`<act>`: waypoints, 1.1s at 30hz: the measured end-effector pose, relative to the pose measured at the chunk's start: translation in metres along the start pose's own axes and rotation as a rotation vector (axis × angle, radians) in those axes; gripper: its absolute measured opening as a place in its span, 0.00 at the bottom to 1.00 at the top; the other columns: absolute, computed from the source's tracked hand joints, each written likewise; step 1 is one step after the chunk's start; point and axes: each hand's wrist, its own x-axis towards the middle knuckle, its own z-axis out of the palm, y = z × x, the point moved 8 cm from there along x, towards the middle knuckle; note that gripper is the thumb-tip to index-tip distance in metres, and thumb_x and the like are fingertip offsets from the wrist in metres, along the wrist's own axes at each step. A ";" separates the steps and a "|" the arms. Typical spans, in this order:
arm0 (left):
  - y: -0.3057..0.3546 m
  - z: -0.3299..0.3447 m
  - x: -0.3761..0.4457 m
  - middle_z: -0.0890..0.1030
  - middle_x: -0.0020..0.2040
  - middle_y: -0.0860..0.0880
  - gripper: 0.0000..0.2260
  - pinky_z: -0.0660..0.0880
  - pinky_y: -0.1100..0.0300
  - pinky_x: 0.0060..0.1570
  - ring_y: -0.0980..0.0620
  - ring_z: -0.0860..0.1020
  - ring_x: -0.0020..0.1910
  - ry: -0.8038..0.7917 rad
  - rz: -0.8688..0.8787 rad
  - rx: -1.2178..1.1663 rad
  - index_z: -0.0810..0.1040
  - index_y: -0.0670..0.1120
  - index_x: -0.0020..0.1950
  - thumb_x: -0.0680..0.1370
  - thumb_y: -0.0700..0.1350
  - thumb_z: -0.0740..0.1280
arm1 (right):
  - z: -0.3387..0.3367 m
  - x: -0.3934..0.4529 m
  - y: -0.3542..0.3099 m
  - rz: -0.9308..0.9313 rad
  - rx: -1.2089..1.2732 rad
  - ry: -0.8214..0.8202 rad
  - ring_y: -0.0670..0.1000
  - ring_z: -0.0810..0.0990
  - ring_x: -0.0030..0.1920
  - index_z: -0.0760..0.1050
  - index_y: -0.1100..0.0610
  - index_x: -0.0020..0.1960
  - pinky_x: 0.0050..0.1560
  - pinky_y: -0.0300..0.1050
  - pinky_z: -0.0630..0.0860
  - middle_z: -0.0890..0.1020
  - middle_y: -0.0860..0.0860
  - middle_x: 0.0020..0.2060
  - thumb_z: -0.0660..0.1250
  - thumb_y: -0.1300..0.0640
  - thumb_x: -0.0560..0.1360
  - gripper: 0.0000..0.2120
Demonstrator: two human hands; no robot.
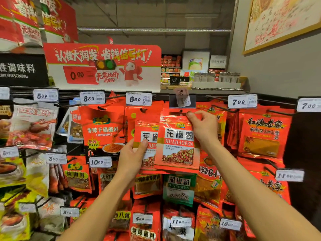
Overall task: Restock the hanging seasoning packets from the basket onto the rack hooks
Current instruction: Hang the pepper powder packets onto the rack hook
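Observation:
My right hand [202,126] pinches the top edge of a red pepper-powder packet [178,145], right at its hang hole, under the dark hook tag holder [182,101]. My left hand [132,157] grips a second red packet of the same kind [147,136] by its lower left side, its thumb on the front. That packet sits just left of and partly behind the first one. The rack hook itself is hidden behind the packet top and my fingers. No basket shows in view.
Rows of hanging seasoning packets fill the rack, such as a red dipping-spice packet [102,129] at left and a green pepper packet [178,188] below. White price tags [139,99] line the hooks. A red promotional sign [104,65] stands above; a grey wall [278,75] is at right.

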 end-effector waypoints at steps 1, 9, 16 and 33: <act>0.001 -0.007 0.001 0.87 0.52 0.43 0.26 0.80 0.37 0.55 0.42 0.85 0.52 0.019 0.005 0.012 0.80 0.56 0.62 0.70 0.68 0.70 | 0.000 0.003 -0.002 -0.004 -0.011 0.020 0.50 0.85 0.39 0.80 0.49 0.38 0.42 0.52 0.82 0.85 0.46 0.35 0.73 0.50 0.75 0.08; 0.006 -0.039 -0.005 0.84 0.58 0.42 0.38 0.76 0.38 0.62 0.41 0.82 0.58 0.067 -0.014 0.101 0.67 0.42 0.76 0.76 0.65 0.68 | 0.001 0.014 -0.023 -0.104 -0.202 0.095 0.51 0.74 0.34 0.76 0.57 0.34 0.35 0.50 0.69 0.79 0.49 0.30 0.69 0.57 0.72 0.09; 0.007 -0.050 -0.009 0.87 0.42 0.56 0.02 0.81 0.64 0.40 0.59 0.85 0.42 0.100 0.030 0.120 0.75 0.61 0.52 0.81 0.56 0.66 | 0.000 0.011 -0.033 -0.220 -0.348 0.099 0.59 0.75 0.41 0.69 0.51 0.31 0.40 0.50 0.63 0.76 0.48 0.31 0.70 0.47 0.76 0.19; 0.013 0.037 0.004 0.88 0.47 0.47 0.07 0.84 0.48 0.44 0.45 0.87 0.46 -0.110 0.017 0.030 0.81 0.56 0.56 0.81 0.54 0.67 | 0.010 -0.020 -0.011 0.028 0.158 -0.151 0.46 0.82 0.34 0.79 0.55 0.50 0.32 0.41 0.77 0.84 0.47 0.35 0.68 0.44 0.79 0.14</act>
